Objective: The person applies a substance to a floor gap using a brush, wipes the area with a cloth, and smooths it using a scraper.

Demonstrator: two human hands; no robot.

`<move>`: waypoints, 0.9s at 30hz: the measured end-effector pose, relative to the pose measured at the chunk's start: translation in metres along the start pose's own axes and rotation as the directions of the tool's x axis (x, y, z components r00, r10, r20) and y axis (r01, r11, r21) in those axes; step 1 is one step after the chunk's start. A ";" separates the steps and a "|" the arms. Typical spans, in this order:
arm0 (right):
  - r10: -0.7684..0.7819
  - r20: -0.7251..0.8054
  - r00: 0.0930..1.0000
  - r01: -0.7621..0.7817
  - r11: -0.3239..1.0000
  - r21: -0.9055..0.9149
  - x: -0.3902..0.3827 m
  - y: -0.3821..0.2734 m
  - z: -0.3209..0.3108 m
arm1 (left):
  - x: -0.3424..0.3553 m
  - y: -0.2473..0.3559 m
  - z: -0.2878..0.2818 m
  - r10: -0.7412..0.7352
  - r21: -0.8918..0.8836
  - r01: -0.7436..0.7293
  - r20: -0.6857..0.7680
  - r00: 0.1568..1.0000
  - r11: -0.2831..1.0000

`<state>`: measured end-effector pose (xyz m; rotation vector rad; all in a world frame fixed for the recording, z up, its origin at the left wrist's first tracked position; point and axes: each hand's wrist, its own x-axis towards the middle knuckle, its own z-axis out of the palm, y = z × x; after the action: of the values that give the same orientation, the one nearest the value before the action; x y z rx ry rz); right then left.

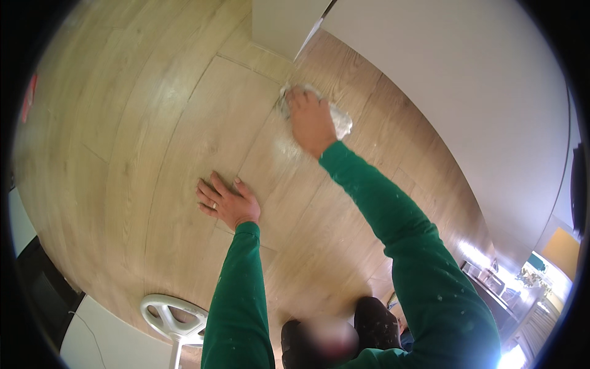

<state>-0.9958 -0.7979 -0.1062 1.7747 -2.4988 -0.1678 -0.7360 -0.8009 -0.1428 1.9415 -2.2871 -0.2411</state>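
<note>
My right hand [312,120] grips a pale, crumpled cloth [341,123] on the light wood-look floor [147,135], close to the corner of a white panel at the top; part of the cloth is hidden under my fingers. A faint light smudge shows on the floor just below it. My left hand [228,203] rests on the floor lower and further left, fingers spread, with a ring on one finger and nothing held. Both forearms are in green sleeves. My dark-clad knees [375,326] show at the lower edge.
A large white panel [455,86] borders the floor at right; another [279,24] stands at the top. A white spoked plastic piece on a pole [157,310] is at lower left, beside a dark panel [40,280]. A small red object [29,95] lies at the far left edge.
</note>
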 end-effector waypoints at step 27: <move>-0.045 0.032 0.999 0.044 0.999 0.004 0.010 0.019 -0.003 | 0.000 0.000 -0.004 -0.016 -0.016 0.017 0.066 0.998 1.000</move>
<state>-1.0163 -0.8011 -0.1008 1.8444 -2.4838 -0.1958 -0.7357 -0.8006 -0.1392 1.9741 -2.3028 -0.3293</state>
